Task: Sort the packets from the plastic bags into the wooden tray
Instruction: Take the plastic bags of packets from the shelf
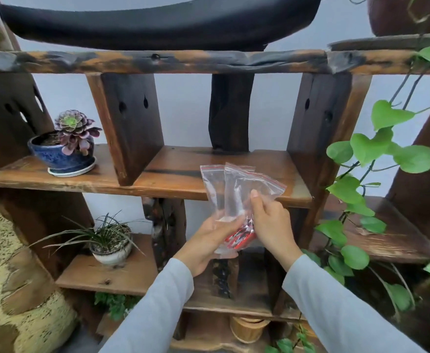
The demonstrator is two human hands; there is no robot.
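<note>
Two clear plastic bags (234,189) with red zip strips stand upright in the air in front of the middle shelf (173,174), held between both hands and touching no board. Small red packets (239,236) sit bunched in the bottom of the front bag, right between the palms. The left hand (209,240) cups the bag bottoms from below and behind, fingers curled around the film. The right hand (270,225) pinches the front bag from the right side, thumb pressed on the film above the packets. The bags look thin, limp and slick, so they will likely sag and slide unless held near the weighted bottom or by the stiffer zip strip. The packets seem light and small, and they should tip out easily once a seal is open. No wooden tray can be made out.
</note>
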